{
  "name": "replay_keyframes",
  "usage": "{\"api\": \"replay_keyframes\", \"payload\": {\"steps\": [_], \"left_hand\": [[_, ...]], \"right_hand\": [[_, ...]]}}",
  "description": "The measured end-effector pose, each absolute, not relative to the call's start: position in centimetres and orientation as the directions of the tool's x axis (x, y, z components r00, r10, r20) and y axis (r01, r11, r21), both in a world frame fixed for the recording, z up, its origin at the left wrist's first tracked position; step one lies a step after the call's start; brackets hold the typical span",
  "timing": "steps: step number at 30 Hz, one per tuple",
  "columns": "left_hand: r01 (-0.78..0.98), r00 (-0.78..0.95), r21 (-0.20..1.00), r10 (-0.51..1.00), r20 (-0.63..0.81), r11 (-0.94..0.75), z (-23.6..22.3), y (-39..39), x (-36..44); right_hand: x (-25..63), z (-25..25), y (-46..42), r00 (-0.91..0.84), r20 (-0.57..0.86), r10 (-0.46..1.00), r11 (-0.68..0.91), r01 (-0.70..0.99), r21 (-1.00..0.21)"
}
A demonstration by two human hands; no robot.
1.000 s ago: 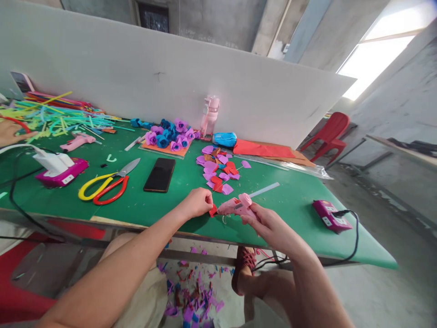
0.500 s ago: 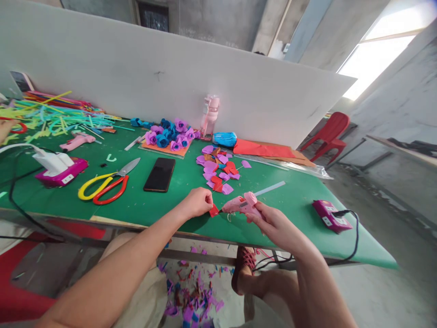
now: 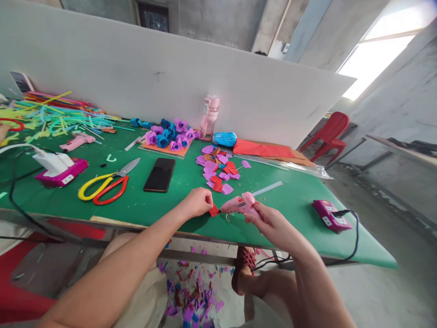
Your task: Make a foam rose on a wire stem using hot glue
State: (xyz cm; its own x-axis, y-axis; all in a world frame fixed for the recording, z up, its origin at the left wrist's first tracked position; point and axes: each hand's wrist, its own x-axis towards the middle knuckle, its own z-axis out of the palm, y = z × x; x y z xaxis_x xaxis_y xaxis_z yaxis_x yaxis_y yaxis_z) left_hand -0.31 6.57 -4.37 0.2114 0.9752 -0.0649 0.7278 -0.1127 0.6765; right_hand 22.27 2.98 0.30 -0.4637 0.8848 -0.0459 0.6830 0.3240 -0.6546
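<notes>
1. The left forearm slants in from the lower left across the near edge of the green surface (image 3: 293, 196). The left hand (image 3: 197, 202) is curled, knuckles up, with thumb and fingertips pinched together on a small red piece (image 3: 213, 211).
2. The red piece sits just inside the near edge, around the middle of its length.
3. The right forearm angles up and leftward over the near edge. The right hand (image 3: 275, 223) wraps its fingers firmly round the handle of a pink glue gun (image 3: 235, 205).
4. The nozzle points left, at the red piece; whether the 2 touch is too small to tell. A translucent glue stick (image 3: 268, 188) juts from the back, toward the far right corner.
5. Between both hands and the far edge lie purple and red petals (image 3: 210, 167); a black phone (image 3: 160, 175) lies to their left.
</notes>
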Motion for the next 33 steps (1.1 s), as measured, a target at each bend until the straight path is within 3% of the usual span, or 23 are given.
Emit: {"api": "replay_keyframes", "payload": {"steps": [11, 14, 19, 23, 26, 29, 33], "left_hand": [[0.694, 0.210, 0.715, 0.974, -0.087, -0.086, -4.3, 6.6, -0.3], [0.657, 0.220, 0.750, 0.971, -0.092, -0.078, -4.5, 6.7, -0.5], [0.548, 0.252, 0.835, 0.961, -0.117, -0.042, -4.9, 6.7, -0.5], [0.249, 0.310, 0.951, 0.915, -0.259, 0.184, -4.5, 6.5, -0.2], [-0.008, 0.375, 0.947, 0.879, -0.294, 0.320, -3.8, 6.2, -0.1], [-0.109, 0.405, 0.933, 0.872, -0.273, 0.343, -3.3, 5.8, -0.2], [-0.140, 0.422, 0.935, 0.874, -0.240, 0.325, -2.9, 5.4, -0.4]], "right_hand": [[23.1, 0.0, 3.3, -0.406, -0.076, 0.911, 0.255, 0.698, -0.669], [23.6, 0.2, 3.4, -0.390, -0.114, 0.914, 0.185, 0.650, -0.737], [24.5, -0.1, 4.2, -0.416, -0.182, 0.891, 0.015, 0.428, -0.904], [25.8, -0.7, 4.9, -0.399, -0.185, 0.898, -0.086, 0.253, -0.964], [27.6, -1.3, 5.6, -0.331, -0.131, 0.935, -0.066, 0.201, -0.977], [29.9, -2.0, 6.4, -0.215, -0.103, 0.971, -0.045, 0.256, -0.966], [32.3, -3.3, 7.4, -0.007, -0.092, 0.996, -0.078, 0.478, -0.875]]}}
